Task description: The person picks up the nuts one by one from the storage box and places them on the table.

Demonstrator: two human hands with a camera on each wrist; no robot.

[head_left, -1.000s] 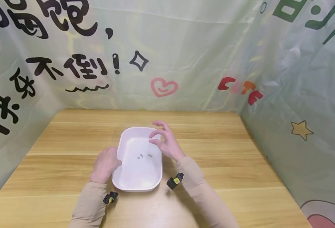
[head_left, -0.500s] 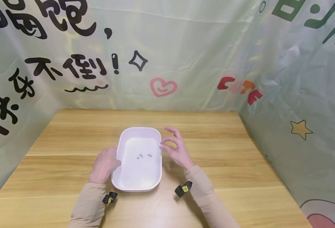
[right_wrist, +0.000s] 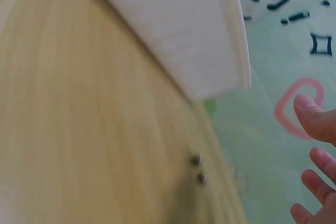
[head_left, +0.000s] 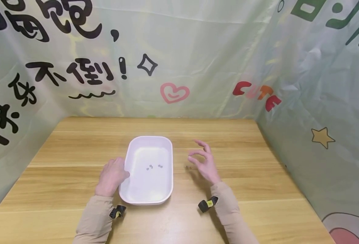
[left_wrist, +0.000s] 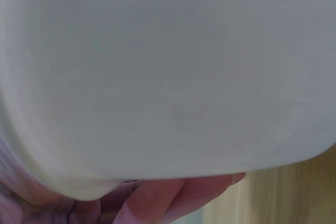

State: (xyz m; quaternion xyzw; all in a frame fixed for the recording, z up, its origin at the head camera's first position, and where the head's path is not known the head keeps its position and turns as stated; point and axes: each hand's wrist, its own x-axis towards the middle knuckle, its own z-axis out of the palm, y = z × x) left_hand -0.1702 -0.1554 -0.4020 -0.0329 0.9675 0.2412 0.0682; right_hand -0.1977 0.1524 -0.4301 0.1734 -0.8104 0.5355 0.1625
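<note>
My left hand (head_left: 112,177) holds the left rim of a white plastic tray (head_left: 147,189), thumb over the edge. In the left wrist view, fingers (left_wrist: 157,200) curl along the outside of the tray (left_wrist: 173,77). Several small metal nuts (head_left: 160,166) lie on the tray's floor. To the right of the tray, my right hand (head_left: 206,166) hovers over the table, fingers spread in a loose curve. Just below its fingertips sit two small metal nuts (head_left: 188,167) on the wood. Thumb and fingers stand apart with nothing between them in the right wrist view, near these nuts (right_wrist: 199,169).
A wooden table (head_left: 252,189) carries everything. Printed fabric (head_left: 210,61) closes off its back and both sides, with lettering, a heart and a star on it. Each sleeve has a black wrist camera (head_left: 208,204) strapped on.
My right hand has moved right, from over the tray's right rim to above the two nuts on the table. The left hand and the tray have stayed in place.
</note>
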